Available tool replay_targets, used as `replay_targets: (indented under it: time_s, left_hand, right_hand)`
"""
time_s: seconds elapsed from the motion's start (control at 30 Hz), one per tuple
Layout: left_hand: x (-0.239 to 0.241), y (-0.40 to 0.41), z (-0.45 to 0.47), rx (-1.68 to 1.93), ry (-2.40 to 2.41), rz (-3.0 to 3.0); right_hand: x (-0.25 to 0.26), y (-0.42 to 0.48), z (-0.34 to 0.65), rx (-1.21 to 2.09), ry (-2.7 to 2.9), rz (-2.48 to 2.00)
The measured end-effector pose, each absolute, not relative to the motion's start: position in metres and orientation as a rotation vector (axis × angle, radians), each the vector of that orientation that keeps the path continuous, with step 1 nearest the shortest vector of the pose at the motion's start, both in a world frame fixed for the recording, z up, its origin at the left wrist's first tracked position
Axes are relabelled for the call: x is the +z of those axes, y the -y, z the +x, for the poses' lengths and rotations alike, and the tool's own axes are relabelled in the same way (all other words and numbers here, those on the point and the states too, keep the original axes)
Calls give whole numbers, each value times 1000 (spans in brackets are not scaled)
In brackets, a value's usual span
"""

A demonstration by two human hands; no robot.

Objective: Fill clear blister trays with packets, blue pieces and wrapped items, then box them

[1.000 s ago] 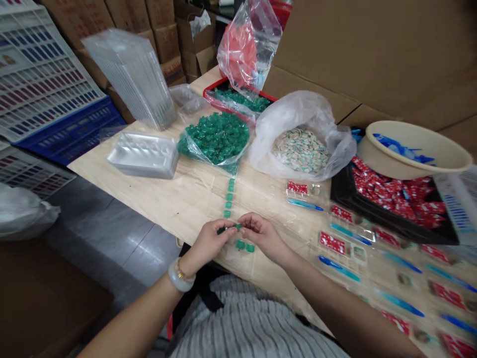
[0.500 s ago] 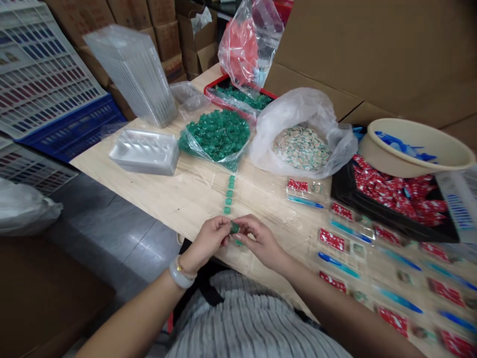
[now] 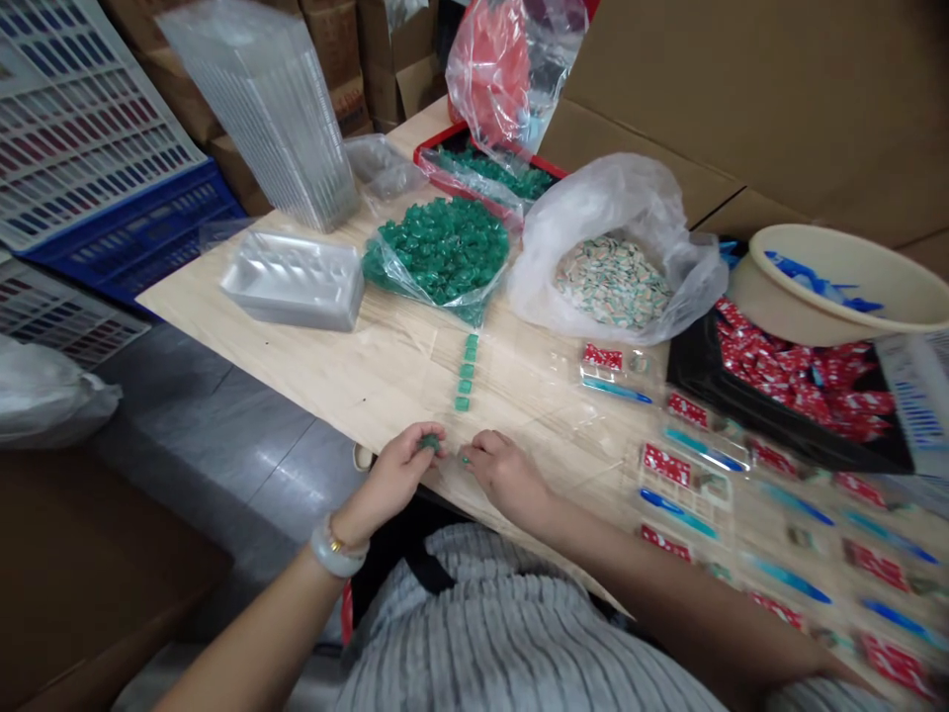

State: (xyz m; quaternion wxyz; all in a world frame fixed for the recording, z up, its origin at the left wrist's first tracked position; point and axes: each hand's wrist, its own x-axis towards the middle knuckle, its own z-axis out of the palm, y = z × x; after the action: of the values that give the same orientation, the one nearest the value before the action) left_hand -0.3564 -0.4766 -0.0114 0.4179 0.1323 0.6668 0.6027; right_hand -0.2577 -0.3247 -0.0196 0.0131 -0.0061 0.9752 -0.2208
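Note:
My left hand (image 3: 404, 463) is above the table's front edge, its fingers closed round a small dark green piece (image 3: 430, 442). A short gap to its right, my right hand (image 3: 510, 480) has thumb and fingers pinched together low over the table. A tiny bit of green shows at those fingertips; most of what they hold is hidden. Beyond both hands, several small green square pieces (image 3: 465, 372) lie in a line leading away from me. At the far end of that line sits an open clear bag of green pieces (image 3: 445, 247).
Clear plastic trays (image 3: 293, 282) are stacked at the left. A white bag of small patterned pieces (image 3: 615, 282) stands right of the green ones. Filled trays with red packets and blue pens (image 3: 678, 494) cover the right side, near a black bin (image 3: 786, 425) and a cream basin (image 3: 845, 287).
My hands have drawn apart from being together on the green piece. The left keeps a green piece, and the right has turned knuckles up. The camera view has shifted slightly.

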Motion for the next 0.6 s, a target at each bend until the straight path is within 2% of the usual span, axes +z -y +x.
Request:
replay_targets:
  time_s: [0.13, 0.33, 0.6]
  left_hand:
    - [-15, 475, -354, 1511, -1628, 317]
    - [-20, 473, -354, 1531, -1674, 351]
    - [-29, 474, -350, 1534, -1856, 504]
  right_hand:
    - [-26, 325, -252, -499, -3192, -55]
    - [-18, 316, -244, -786, -3128, -38]
    - [-27, 321, -243, -695, -3116, -80]
